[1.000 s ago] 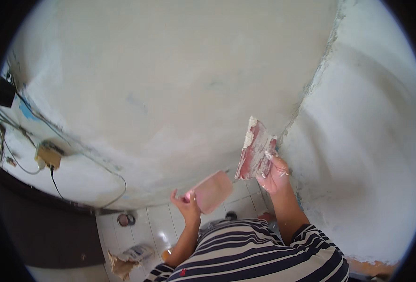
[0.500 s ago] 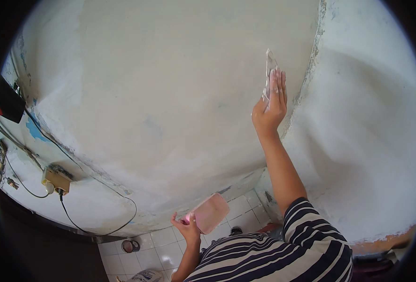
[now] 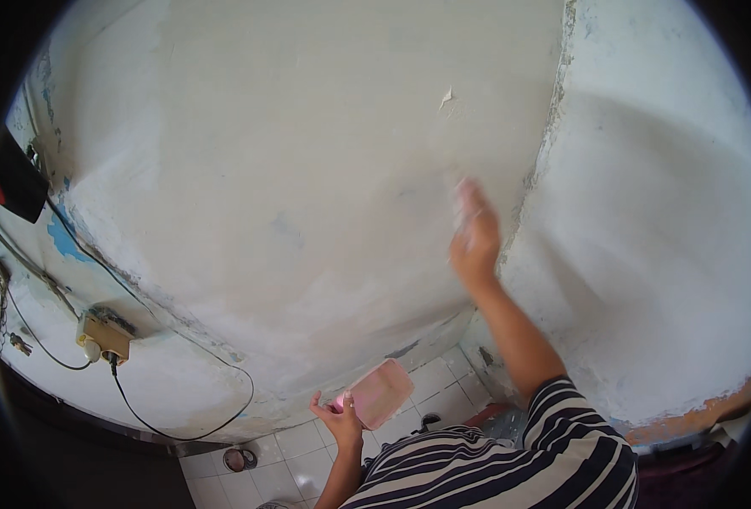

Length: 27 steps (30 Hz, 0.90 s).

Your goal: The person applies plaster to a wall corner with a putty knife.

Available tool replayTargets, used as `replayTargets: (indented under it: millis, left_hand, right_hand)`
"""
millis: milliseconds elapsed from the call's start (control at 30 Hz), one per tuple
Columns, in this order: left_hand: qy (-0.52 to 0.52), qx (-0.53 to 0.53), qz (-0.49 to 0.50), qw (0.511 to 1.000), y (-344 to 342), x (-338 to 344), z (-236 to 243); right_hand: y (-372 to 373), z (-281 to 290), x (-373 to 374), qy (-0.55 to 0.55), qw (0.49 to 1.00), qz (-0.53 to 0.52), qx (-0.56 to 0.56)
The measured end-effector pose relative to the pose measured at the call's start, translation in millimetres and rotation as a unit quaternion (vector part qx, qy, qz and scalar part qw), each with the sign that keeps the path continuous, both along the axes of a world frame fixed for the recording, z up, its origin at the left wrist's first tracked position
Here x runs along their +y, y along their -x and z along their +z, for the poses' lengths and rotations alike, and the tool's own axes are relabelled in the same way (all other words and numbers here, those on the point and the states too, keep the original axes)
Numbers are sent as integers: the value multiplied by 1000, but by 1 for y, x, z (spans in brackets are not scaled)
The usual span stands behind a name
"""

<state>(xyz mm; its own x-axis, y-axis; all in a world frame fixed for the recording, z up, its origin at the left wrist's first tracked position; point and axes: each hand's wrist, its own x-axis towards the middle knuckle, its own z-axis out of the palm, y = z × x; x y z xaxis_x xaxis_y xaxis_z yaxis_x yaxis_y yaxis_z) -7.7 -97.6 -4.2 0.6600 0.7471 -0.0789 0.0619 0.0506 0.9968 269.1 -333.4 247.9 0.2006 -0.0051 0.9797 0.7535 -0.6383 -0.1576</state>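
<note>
My left hand (image 3: 340, 417) grips a pink rectangular plastic tub (image 3: 381, 394) by its near left end, thumb on the rim, low in front of me. A thin layer of pale paste seems to lie inside it. My right hand (image 3: 477, 233), smeared by motion, is raised close to the plastered wall (image 3: 307, 170), left of the corner. Its fingers close round a putty scraper (image 3: 462, 208), which shows only as a pale blur with whitish paste on it. Above that hand a small raised dab of putty (image 3: 447, 99) sticks to the wall.
A rough corner seam (image 3: 553, 127) separates this wall from the whitish right wall (image 3: 647, 237). At left, a yellowish socket box (image 3: 104, 338) has a black cable (image 3: 138, 414) looping from it. A round brown object (image 3: 236, 461) rests on the white tiled floor (image 3: 307, 465).
My right hand has come down and slightly left along the wall with the scraper. A fresh dab of putty now shows on the wall. The left hand keeps the tub in nearly the same place.
</note>
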Motion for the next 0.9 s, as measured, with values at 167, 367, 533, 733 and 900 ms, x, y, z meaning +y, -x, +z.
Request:
replayTargets:
  millis: [167, 367, 533, 733, 900]
  left_hand:
    - [8, 8, -18, 1000, 10, 3, -7]
    - [9, 22, 6, 1000, 10, 13, -9]
    - [48, 6, -10, 999, 9, 13, 6]
    - [57, 23, -20, 998, 19, 7, 4]
    - [61, 18, 6, 998, 19, 10, -1]
  right_hand:
    - [-50, 102, -16, 8, 995, -71, -70]
    - [-16, -42, 35, 95, 995, -10, 32]
    - [3, -10, 0, 26, 1000, -3, 7]
    - [-52, 94, -11, -3, 999, -40, -17]
    - [5, -53, 42, 105, 992, 40, 62]
